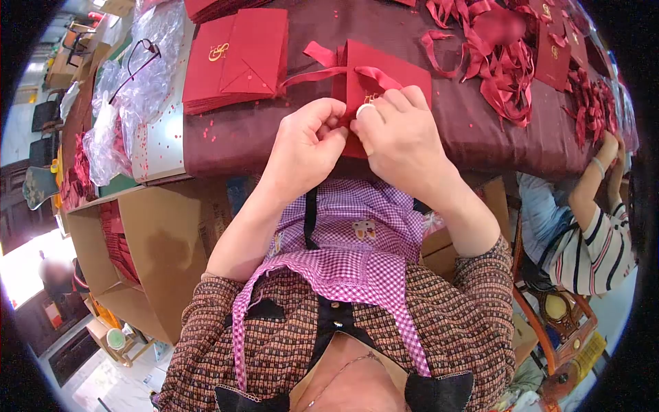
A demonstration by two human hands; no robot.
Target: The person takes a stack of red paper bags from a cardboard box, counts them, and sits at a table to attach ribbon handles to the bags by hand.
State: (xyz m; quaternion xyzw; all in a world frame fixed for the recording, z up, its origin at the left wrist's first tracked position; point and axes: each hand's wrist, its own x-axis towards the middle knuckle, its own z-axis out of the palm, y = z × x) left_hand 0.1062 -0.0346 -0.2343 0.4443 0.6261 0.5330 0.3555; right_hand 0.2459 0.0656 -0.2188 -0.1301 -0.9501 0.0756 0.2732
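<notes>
A red paper gift bag (401, 63) with gold lettering lies at the table's front edge, partly hidden under my hands. My left hand (305, 147) is closed, thumb and fingertips pinched at the bag's left edge. My right hand (405, 130) curls over the bag's front, its fingertips meeting the same edge close to my left thumb; a pale ring-like band is on one finger. A red ribbon (316, 75) crosses the bag, with its loose ends to the left and another stretch reaching my right knuckles. What lies exactly between the fingertips is hidden.
A stack of red bags (250, 51) sits to the left, beside clear plastic wrap (154, 55) and glasses (134, 72). Loose ribbons (504, 82) are heaped at right. An open cardboard box (161, 254) stands below left. Another person in a striped top (594, 250) is at right.
</notes>
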